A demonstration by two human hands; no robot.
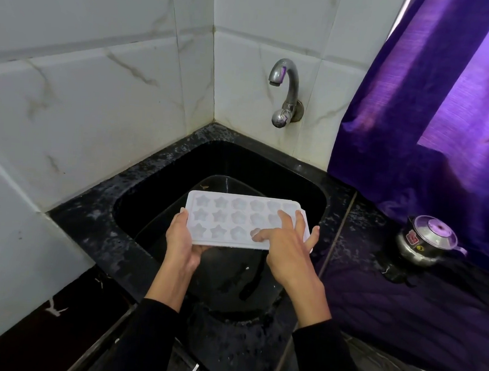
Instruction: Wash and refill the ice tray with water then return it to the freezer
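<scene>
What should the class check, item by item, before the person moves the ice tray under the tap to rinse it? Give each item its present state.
1. Tray held securely: ok. The left hand grips the ice tray at its left edge.
2. Tray over the sink: ok. It sits level above the black sink.
3. Right hand free for the tap: not ok. The right hand rests on the tray with fingers spread over the moulds.
4. Water running: not ok. No stream shows at the tap.
5. Moulds empty: cannot tell.
6. Kettle out of the way: ok. The steel kettle stands on the counter, apart from the sink.
</scene>
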